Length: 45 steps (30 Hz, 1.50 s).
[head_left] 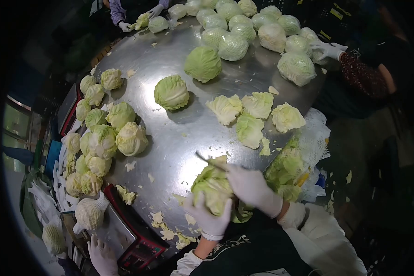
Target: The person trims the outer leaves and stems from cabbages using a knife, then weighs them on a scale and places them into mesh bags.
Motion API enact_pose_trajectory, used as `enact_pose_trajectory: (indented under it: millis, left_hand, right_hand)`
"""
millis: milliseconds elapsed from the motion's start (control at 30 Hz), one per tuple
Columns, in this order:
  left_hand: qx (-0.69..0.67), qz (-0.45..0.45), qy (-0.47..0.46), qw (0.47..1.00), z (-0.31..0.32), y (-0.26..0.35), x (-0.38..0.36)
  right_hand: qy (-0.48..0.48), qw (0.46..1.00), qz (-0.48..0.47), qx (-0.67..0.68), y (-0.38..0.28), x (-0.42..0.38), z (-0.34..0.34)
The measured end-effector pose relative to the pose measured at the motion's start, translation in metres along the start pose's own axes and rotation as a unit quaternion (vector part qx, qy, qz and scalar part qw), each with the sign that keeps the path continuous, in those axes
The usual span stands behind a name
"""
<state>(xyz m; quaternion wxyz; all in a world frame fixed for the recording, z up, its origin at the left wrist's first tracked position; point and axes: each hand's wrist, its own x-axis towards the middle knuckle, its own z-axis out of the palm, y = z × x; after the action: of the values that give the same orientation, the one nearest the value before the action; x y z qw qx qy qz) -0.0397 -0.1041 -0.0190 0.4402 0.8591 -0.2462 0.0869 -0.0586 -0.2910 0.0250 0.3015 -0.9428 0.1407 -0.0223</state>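
Note:
A green cabbage (211, 186) with loose outer leaves is at the near edge of the metal table, in front of my apron. My left hand (208, 217), in a white glove, is closed around its near side, fingers spread over the leaves. Above the cabbage's right side, my gloved right hand (253, 187) is closed on a knife (209, 161), its dark blade pointing to the far left. The knife's handle is hidden in the fist. Cut-off leaves (250, 130) lie farther out on the table, and small scraps (168, 227) lie left of my left hand.
Two cabbages (171, 93) stand mid-table. Trimmed cabbages (102, 141) crowd the left edge, by a red scale (142, 248) and a co-worker's gloved hand (101, 255). Wrapped cabbages (232, 46) fill the far side, where other people's hands work. A leaf-filled mesh bag (313, 142) hangs at right.

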Motion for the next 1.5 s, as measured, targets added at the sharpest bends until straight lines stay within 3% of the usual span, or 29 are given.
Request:
enact_pose_trajectory:
  millis: [33,67,167,333,400,467,533,600,667,700,733,800,833,900,1000,1067,1100,1133,1200,1233,1267,1333,1400,1467,1500]
  left_hand:
    - [0.069,0.07,-0.04,0.994,-0.009,0.018,0.001]
    - [0.083,0.105,-0.029,0.991,-0.008,0.019,0.0]
    - [-0.062,-0.027,-0.026,0.997,-0.021,-0.01,0.0]
    - [-0.137,0.033,-0.123,0.982,-0.066,-0.055,-0.022]
    - [-0.254,-0.058,-0.1,0.96,-0.077,-0.056,-0.032]
    - [-0.268,-0.083,-0.081,0.956,-0.079,-0.058,-0.036]
    - [-0.286,-0.181,-0.006,0.941,-0.068,-0.052,-0.04]
    - [-0.291,-0.194,0.013,0.937,-0.066,-0.045,-0.039]
    - [-0.194,-0.271,0.016,0.942,-0.066,-0.039,-0.037]
    - [-0.162,-0.287,0.008,0.944,-0.067,-0.029,-0.03]
    - [-0.162,-0.288,0.011,0.944,-0.064,-0.025,-0.027]
    - [-0.275,-0.366,0.02,0.889,-0.06,-0.02,-0.021]
    - [-0.276,-0.366,0.02,0.889,-0.06,-0.017,-0.019]
    - [-0.214,-0.341,0.005,0.915,-0.06,-0.013,-0.016]
    - [-0.269,-0.362,0.019,0.892,-0.055,-0.025,-0.024]
    - [-0.313,-0.385,0.031,0.868,-0.054,-0.03,-0.023]
    - [-0.355,-0.406,0.042,0.841,-0.054,-0.029,-0.019]
    - [-0.355,-0.404,0.045,0.842,-0.056,-0.028,-0.016]
    - [-0.398,-0.438,0.057,0.804,-0.058,-0.022,-0.012]
    - [-0.397,-0.44,0.056,0.804,-0.058,-0.022,-0.015]
    - [-0.364,-0.419,0.057,0.83,-0.054,-0.023,-0.018]
    - [-0.331,-0.398,0.057,0.854,-0.05,-0.017,-0.018]
    - [-0.256,-0.365,0.049,0.894,-0.05,-0.01,-0.016]
    - [-0.3,-0.38,0.038,0.874,-0.055,-0.028,-0.02]
    - [-0.344,-0.392,0.028,0.853,-0.06,-0.038,-0.02]
  right_hand:
    - [0.008,0.997,0.039,0.063,0.01,0.016,-0.003]
    - [-0.06,0.991,0.058,0.109,0.017,0.023,-0.009]
    - [-0.068,0.991,0.038,0.111,0.03,0.025,-0.003]
    - [-0.057,0.982,0.099,0.151,0.054,0.026,0.015]
    - [-0.063,0.98,0.1,0.159,0.056,0.023,0.018]
    - [-0.057,0.981,0.115,0.146,0.061,0.025,0.028]
    - [-0.034,0.979,0.101,0.175,0.051,0.025,0.024]
    - [-0.008,0.975,0.09,0.203,0.04,0.019,0.025]
    - [0.051,0.952,0.018,0.303,0.024,-0.002,0.034]
    - [-0.077,0.945,0.044,0.316,0.004,-0.013,0.011]
    - [-0.007,0.957,-0.131,0.259,0.0,-0.021,0.022]
    - [-0.03,0.955,-0.216,0.203,-0.017,-0.039,0.023]
    - [-0.03,0.955,-0.215,0.202,-0.026,-0.04,0.014]
    - [-0.202,0.963,-0.127,0.126,-0.036,-0.038,-0.002]
    - [-0.191,0.967,-0.141,0.094,-0.03,-0.031,0.002]
    - [0.028,0.955,-0.21,0.209,0.01,-0.025,0.062]
    - [-0.098,0.925,-0.01,0.366,0.005,-0.023,0.045]
    - [-0.098,0.925,-0.014,0.366,0.003,-0.021,0.045]
    - [-0.031,0.947,-0.17,0.272,-0.001,-0.021,0.047]
    - [-0.126,0.948,-0.07,0.284,-0.025,-0.024,0.015]
    - [-0.126,0.949,-0.068,0.282,-0.03,-0.024,0.017]
    - [-0.013,0.981,-0.12,0.154,-0.036,-0.027,0.021]
    - [-0.007,0.974,-0.108,0.198,-0.03,-0.023,0.023]
    - [-0.03,0.962,-0.142,0.23,-0.01,-0.016,0.03]
    - [-0.107,0.963,-0.045,0.242,-0.008,-0.01,0.019]
